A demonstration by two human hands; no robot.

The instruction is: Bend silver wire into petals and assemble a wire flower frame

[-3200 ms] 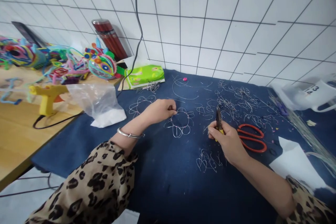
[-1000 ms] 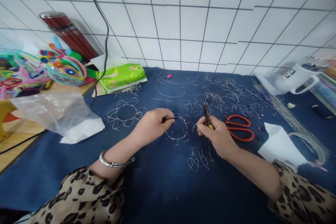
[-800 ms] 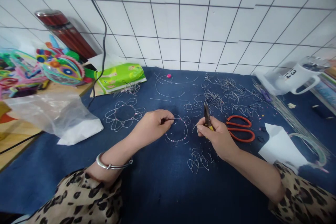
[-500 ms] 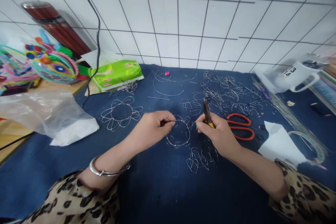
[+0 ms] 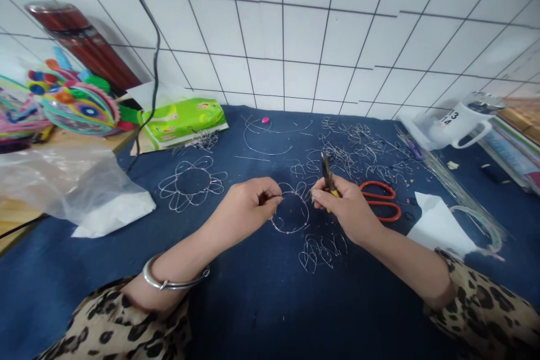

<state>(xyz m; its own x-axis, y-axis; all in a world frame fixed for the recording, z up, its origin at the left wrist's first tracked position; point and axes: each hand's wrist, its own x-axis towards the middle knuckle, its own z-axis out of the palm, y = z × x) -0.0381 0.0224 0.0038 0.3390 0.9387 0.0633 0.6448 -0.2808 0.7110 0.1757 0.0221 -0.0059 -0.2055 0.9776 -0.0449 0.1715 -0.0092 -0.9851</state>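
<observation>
A thin wire ring [image 5: 289, 232] with small pink beads and a few loops at its top is pinched at its left side by my left hand [image 5: 252, 202]. Closed around the yellow handles of a pair of pliers [image 5: 326, 171], my right hand [image 5: 343, 202] is just right of the ring, the pliers' dark jaws pointing up and away. Its thumb and forefinger are pressed together near the ring; whether they also pinch wire is too small to tell. Curved wire pieces [image 5: 318, 253] lie just below. To the left rests a flower-shaped wire ring [image 5: 193, 183] with several petals.
Red-handled scissors [image 5: 382, 202] lie right of my right hand, near white paper [image 5: 441, 225]. Tangled wire bits [image 5: 354, 146] cover the back right. A white mug [image 5: 468, 121], straight wires [image 5: 459, 191], a green tissue pack [image 5: 181, 121] and a plastic bag [image 5: 113, 202] surround the area.
My right hand and the pliers have shifted slightly left, nearer the ring. A loop now shows more clearly at the ring's top right. My left hand keeps its pinch.
</observation>
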